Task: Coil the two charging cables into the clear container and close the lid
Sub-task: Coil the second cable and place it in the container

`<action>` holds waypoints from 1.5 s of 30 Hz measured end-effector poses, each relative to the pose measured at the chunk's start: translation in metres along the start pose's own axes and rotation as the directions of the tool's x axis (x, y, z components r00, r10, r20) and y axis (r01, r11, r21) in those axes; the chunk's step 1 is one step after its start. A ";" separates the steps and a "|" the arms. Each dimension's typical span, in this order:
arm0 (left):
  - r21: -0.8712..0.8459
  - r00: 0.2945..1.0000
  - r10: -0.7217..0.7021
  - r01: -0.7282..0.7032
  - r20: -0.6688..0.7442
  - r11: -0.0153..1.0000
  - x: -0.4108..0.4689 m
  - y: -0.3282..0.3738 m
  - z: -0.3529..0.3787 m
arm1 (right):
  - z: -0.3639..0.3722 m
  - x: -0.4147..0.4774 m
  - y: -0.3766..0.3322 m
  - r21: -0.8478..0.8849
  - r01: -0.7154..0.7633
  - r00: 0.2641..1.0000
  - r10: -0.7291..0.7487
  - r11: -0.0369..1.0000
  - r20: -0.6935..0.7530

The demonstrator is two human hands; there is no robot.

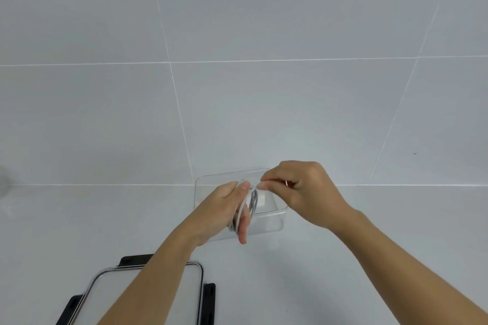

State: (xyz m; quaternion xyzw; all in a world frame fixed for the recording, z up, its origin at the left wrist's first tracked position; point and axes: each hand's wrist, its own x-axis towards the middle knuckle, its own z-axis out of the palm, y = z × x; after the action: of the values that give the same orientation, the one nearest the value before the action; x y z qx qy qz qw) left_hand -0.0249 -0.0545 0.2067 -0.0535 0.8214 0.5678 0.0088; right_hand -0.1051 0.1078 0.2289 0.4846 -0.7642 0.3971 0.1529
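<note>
A white charging cable [249,202] is wound in loops around the fingers of my left hand [224,211], which is held over the clear container [274,221]. My right hand [301,192] pinches the cable's free end just right of the loops. Something white lies inside the container behind the loops, too hidden to make out. The clear lid [148,295], with black latches along its edges, lies flat at the near left, partly under my left forearm.
The white floor or counter meets a wall of large pale tiles right behind the container. A faint blurred shape sits at the far left edge.
</note>
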 end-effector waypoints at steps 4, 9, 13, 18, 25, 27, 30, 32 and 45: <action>-0.193 1.000 -0.003 0.001 -0.009 0.981 0.000 0.002 0.008 | 0.006 0.001 0.009 0.130 -0.198 0.976 0.208 0.972 -0.068; -0.492 0.999 0.053 -0.039 0.013 0.869 0.000 0.001 0.007 | 0.007 0.006 0.015 0.217 -0.330 0.931 0.355 0.919 -0.090; -0.554 0.995 0.081 -0.039 0.051 0.832 -0.001 0.000 0.001 | 0.008 0.007 0.023 0.255 -0.373 0.910 0.405 0.892 -0.086; -0.709 0.996 0.077 -0.029 0.035 0.705 -0.005 0.001 -0.007 | 0.007 0.004 0.046 0.313 -0.457 0.858 0.506 0.833 -0.093; -0.866 0.987 0.157 -0.092 -0.015 0.491 -0.010 0.009 -0.026 | 0.015 -0.014 0.078 0.221 -0.660 0.728 0.684 0.718 -0.047; -0.879 0.989 0.123 -0.130 -0.082 0.459 -0.010 0.012 -0.029 | 0.019 -0.023 0.082 0.013 -0.695 0.719 0.695 0.719 -0.007; -0.886 0.980 0.043 -0.195 -0.196 0.421 -0.006 0.014 -0.029 | 0.030 -0.032 0.079 -0.478 -0.450 0.846 0.531 0.755 0.042; -0.889 0.971 0.014 -0.225 -0.239 0.398 -0.002 0.012 -0.029 | 0.035 -0.034 0.071 -0.600 -0.191 0.885 0.401 0.777 0.237; -0.714 0.903 -0.171 -0.184 -0.394 0.676 0.011 -0.012 -0.027 | 0.046 -0.040 0.001 -0.454 0.549 0.736 -0.148 0.702 0.661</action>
State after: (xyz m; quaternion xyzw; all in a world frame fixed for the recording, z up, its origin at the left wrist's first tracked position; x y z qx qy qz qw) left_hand -0.0334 -0.0846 0.2040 -0.1733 0.5035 0.8233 -0.1967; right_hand -0.0800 0.0978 0.1739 0.6451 -0.7463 -0.0840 0.1407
